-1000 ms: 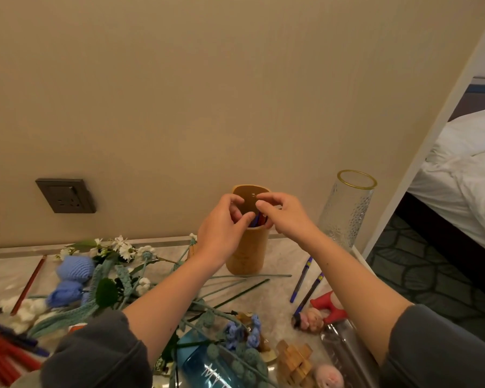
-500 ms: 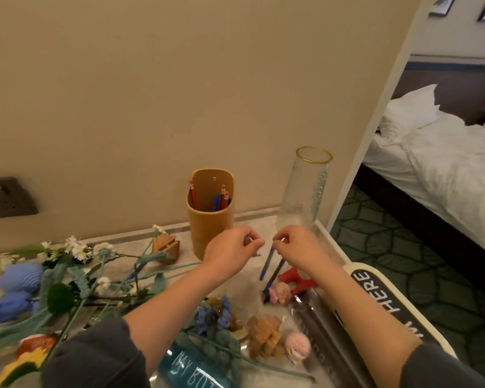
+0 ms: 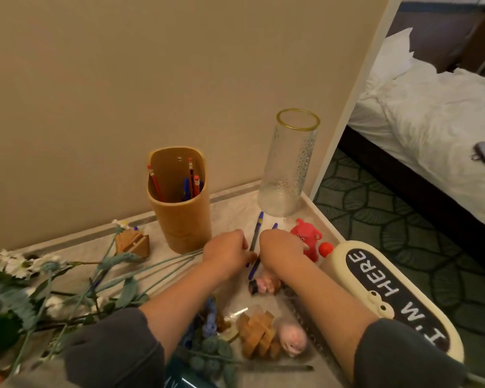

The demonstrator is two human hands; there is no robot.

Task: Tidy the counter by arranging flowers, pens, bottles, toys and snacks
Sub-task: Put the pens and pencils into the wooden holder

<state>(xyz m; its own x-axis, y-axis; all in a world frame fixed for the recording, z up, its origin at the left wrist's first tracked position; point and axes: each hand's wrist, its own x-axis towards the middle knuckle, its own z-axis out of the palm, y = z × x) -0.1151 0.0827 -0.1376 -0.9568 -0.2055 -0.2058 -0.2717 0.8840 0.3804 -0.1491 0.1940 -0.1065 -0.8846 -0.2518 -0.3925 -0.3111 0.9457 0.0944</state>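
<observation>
Marble-look bench (image 3: 230, 208) against a plain beige wall (image 3: 123, 79), clutter pretty much everywhere. Dead centre, the left hand (image 3: 226, 254) and the right hand (image 3: 282, 247) are set knuckles-up over two slim blue plastic pens (image 3: 256, 232), which are lying flat on the bench just in front of the tall clear textured glass vase (image 3: 289, 163). Fingers are curled under and hidden, so whether either grip is actually closed on a pen can't be told. One pen is seen in the gap between the hands, the other runs under the right hand. Pens like these would be expected to be light, stiff and a bit slick, so they're probably best pinched mid-barrel, not by the tips. Just to the left, the tan cylindrical pen holder (image 3: 179, 219) is stood, with roughly four red pencils (image 3: 192, 175) and at least one blue pen (image 3: 186, 189) counted inside. Further out: one red bear-shaped toy (image 3: 305, 236), two wooden puzzle blocks (image 3: 259, 334), and a heap of artificial flowers (image 3: 13, 263) sprawled off to the left.
</observation>
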